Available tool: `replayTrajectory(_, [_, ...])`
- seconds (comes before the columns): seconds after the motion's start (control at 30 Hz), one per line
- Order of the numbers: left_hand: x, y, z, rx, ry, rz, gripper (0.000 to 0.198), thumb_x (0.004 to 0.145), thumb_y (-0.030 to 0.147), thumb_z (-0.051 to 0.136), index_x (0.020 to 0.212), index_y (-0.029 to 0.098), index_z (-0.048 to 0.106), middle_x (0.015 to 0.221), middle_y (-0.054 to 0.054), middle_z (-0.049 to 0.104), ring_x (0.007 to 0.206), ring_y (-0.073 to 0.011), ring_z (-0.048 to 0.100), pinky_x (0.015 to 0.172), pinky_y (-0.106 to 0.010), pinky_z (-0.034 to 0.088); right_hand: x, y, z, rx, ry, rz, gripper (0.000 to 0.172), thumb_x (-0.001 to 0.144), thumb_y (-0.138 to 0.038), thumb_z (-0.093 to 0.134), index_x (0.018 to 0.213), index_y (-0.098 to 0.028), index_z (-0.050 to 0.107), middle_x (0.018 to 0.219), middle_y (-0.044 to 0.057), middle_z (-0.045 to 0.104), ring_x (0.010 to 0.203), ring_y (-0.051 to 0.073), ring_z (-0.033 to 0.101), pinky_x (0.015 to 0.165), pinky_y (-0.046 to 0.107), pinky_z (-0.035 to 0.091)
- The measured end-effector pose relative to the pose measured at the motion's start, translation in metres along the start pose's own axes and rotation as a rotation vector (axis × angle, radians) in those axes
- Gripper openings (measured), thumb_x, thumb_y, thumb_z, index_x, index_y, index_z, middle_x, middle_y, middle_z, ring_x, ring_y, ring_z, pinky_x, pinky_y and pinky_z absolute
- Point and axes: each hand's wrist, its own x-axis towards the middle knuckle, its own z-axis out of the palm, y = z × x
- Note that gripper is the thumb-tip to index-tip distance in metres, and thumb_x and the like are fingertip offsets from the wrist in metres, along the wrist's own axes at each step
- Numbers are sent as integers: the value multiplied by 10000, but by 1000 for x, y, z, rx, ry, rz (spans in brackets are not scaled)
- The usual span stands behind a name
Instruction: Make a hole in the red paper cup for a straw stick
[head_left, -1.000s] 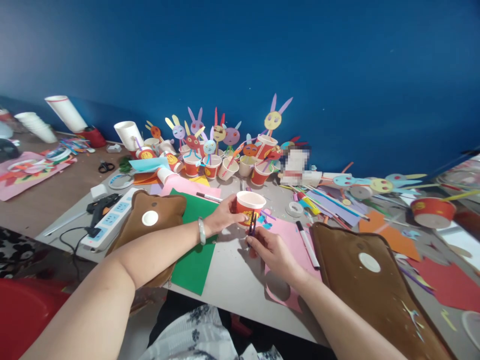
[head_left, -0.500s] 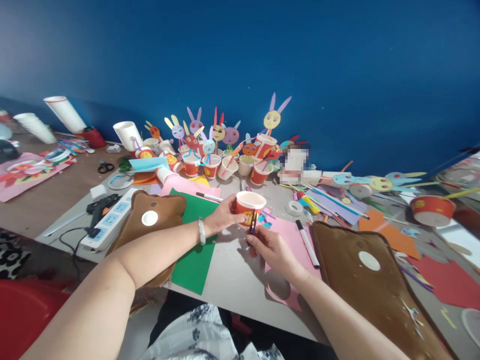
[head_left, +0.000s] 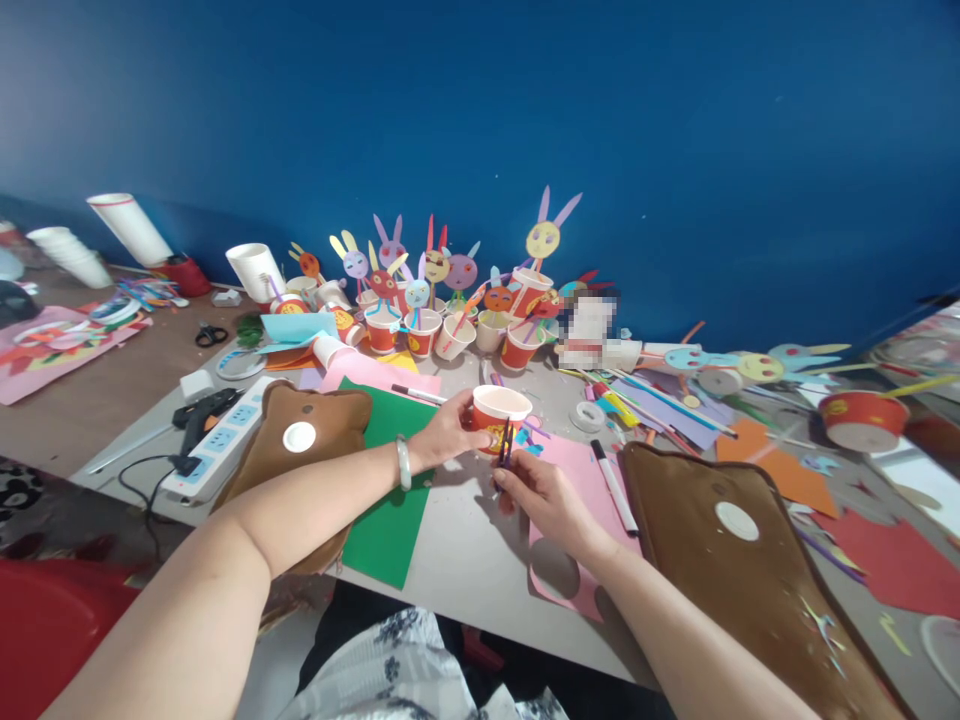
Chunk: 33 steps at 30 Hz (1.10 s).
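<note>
Head view: the left hand (head_left: pixel 450 430) is closed on the side of a red-and-white paper cup (head_left: pixel 487 422), its thumb lying across the front wall. The cup is upright, near the middle of the bench (head_left: pixel 454 525); whether its base touches the bench I cannot tell. The right hand (head_left: pixel 536 492) pinches a dark two-pronged tool (head_left: pixel 508 447), scissors or tweezers by the look of it, with its narrow prongs pointing up and slightly apart. The tips stand before the cup's front wall, below the rim; contact with the cup cannot be made out.

As I judge it, the step in hand is working on the wall of the cup with the tool, the left hand serving as the clamp. No cut or hole can be seen at this angle. The next move calls for a firm hold that does not crush the thin wall, the left thumb clear of the tips, and a small, controlled motion from the right hand.

Just right of the cup lies pink paper (head_left: pixel 586 462) with a round cutout, a marker pen (head_left: pixel 615 488) beside it; a green sheet (head_left: pixel 390 510) lies under the left forearm. Behind stand cups with paper rabbits (head_left: pixel 418 294).
</note>
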Motion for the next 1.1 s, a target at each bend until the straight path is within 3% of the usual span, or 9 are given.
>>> replayTrajectory(0.1, [1, -5, -2, 25, -17, 80, 593, 639, 197, 808, 1157, 161, 523, 1095, -82, 644, 1029, -215, 625, 923, -360, 502, 0, 1, 0, 7, 0, -1, 284, 924, -480, 511, 844, -209, 487, 622, -7, 598, 567, 152, 579, 552, 289, 432])
replayTrajectory(0.23, [2, -8, -5, 76, -45, 164, 848, 679, 247, 800, 1404, 216, 361, 1206, -96, 598, 1109, -229, 599, 969, -375, 489, 0, 1, 0, 26, -10, 17, 325, 918, -522, 515, 839, -209, 483, 619, -4, 605, 545, 145, 571, 519, 280, 416])
replayTrajectory(0.3, [1, -7, -5, 115, -73, 183, 882, 720, 277, 775, 1461, 235, 299, 1261, -108, 574, 1143, -238, 587, 984, -382, 484, -1, 0, -1, 44, -16, 30, 341, 913, -539, 519, 831, -210, 480, 606, -5, 605, 538, 145, 572, 498, 271, 406])
replayTrajectory(0.43, [-1, -3, -3, 175, -107, 204, 694, 769, 287, 724, 1374, 238, 386, 1301, -100, 541, 1168, -228, 566, 992, -362, 470, -1, -3, 0, 59, -4, 43, 359, 901, -552, 536, 800, -213, 472, 575, -15, 597, 519, 137, 558, 483, 258, 392])
replayTrajectory(0.57, [-2, -1, -2, 186, -105, 156, 436, 766, 265, 709, 1113, 215, 450, 1084, -40, 575, 954, -160, 601, 868, -313, 500, 0, 2, 0, 66, -7, 37, 359, 905, -554, 541, 824, -206, 496, 589, -21, 592, 524, 133, 565, 495, 254, 398])
replayTrajectory(0.73, [0, 1, -6, 207, -117, 111, 389, 738, 250, 708, 968, 211, 397, 880, 18, 536, 798, -120, 553, 734, -258, 487, 3, 10, 0, 137, -20, -1, 368, 900, -559, 558, 863, -194, 521, 684, -10, 612, 548, 130, 591, 546, 272, 454])
replayTrajectory(0.93, [0, 10, -10, 372, -82, 162, 307, 750, 235, 672, 961, 192, 453, 936, -5, 508, 886, -149, 526, 823, -294, 479, 5, 5, -1, 148, -28, -7, 378, 886, -563, 572, 889, -186, 546, 654, -24, 588, 500, 120, 576, 518, 267, 445])
replayTrajectory(1.1, [0, 18, -10, 481, -62, 138, 305, 889, 446, 578, 1036, 184, 518, 1062, -63, 540, 1026, -193, 540, 947, -349, 454, 4, 4, -1, 158, -24, 19, 406, 865, -588, 588, 826, -191, 516, 671, -16, 612, 499, 116, 579, 512, 260, 447])
